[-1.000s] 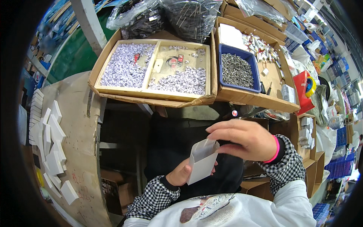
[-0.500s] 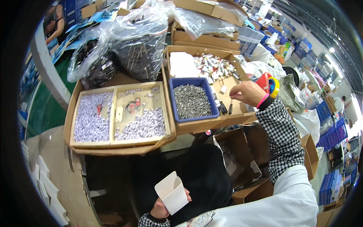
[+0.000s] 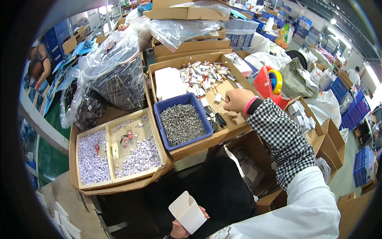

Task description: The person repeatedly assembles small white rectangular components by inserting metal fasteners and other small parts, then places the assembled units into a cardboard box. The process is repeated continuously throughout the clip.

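Note:
Low in front of me, my left hand (image 3: 180, 230) grips a small white carton (image 3: 190, 215), its top flap raised and its mouth open. My right hand (image 3: 238, 100) hovers over the right side of a shallow cardboard tray (image 3: 229, 88), fingers curled in; whatever they may hold is hidden. Just left of that hand lie a small white block (image 3: 218, 98) and slim black pen-like tools (image 3: 219, 119). A blue bin (image 3: 191, 144) full of small metal pieces sits in the tray, with white sheets (image 3: 168, 81) and a pile of small white-and-silver parts (image 3: 203, 77) behind it.
A divided wooden tray (image 3: 110, 153) of small pale pieces stands at left. Clear bags (image 3: 119, 85) of black parts lie behind it. A red tape dispenser (image 3: 262, 83) and a carton of white boxes (image 3: 300, 115) are at right. Another person (image 3: 43, 65) is at far left.
The view has turned, shifting the trays leftward. My right hand has curled its fingers more and stays over the tray's right side. My left hand still holds the carton.

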`<state>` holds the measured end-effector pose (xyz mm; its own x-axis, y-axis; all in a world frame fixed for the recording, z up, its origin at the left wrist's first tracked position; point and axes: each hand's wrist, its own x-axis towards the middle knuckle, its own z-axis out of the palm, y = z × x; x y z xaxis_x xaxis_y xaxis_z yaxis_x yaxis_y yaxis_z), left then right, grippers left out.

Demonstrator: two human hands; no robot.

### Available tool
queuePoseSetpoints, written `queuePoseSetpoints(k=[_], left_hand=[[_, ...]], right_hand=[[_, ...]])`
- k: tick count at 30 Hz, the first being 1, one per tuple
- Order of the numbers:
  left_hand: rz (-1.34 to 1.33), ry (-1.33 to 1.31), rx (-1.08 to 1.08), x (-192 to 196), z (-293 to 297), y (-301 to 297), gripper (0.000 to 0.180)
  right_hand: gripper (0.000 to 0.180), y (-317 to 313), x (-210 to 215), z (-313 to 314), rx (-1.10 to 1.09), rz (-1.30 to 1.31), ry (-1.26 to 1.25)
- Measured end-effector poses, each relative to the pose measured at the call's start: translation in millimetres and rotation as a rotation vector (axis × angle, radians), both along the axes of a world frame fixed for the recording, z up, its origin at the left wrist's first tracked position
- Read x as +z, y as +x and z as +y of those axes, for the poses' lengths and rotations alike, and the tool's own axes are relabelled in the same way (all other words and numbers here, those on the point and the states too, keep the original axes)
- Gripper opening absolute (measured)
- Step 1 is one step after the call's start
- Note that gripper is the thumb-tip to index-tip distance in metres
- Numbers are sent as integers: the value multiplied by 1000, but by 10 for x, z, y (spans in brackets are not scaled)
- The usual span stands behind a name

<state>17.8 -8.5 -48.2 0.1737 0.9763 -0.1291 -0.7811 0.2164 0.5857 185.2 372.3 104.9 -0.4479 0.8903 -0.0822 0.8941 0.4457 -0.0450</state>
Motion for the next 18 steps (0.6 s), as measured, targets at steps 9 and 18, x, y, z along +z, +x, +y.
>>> queuePoseSetpoints(k=[9,18], left_hand=[[-171,59,1,46,106,97,77],[-54,28,3,56,64,112,107]], right_hand=[[39,-533,-96,181,249,-105,-112],[30,-452,-190,212,257,-278,149]])
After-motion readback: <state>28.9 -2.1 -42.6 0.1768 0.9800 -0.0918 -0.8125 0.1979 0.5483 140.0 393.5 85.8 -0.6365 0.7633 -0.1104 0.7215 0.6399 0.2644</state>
